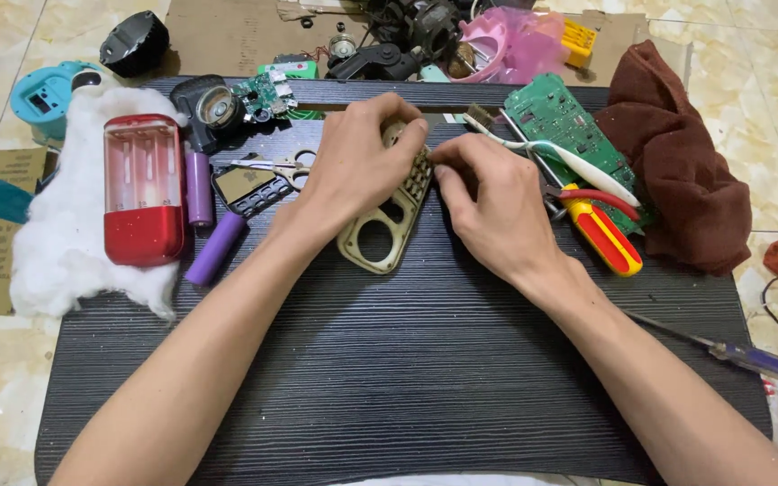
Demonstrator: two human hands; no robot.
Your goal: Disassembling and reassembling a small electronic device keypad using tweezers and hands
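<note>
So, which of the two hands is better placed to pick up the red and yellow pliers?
The right hand, probably. The pliers lie just beside it on the black table, while the left hand is farther away and grips the beige plastic panel.

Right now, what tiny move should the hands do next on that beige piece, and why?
Probably keep the left hand steady on the beige panel while the right hand fingertips work along its grid edge. The panel is tilted up off the mat, so letting go would likely drop it.
</note>
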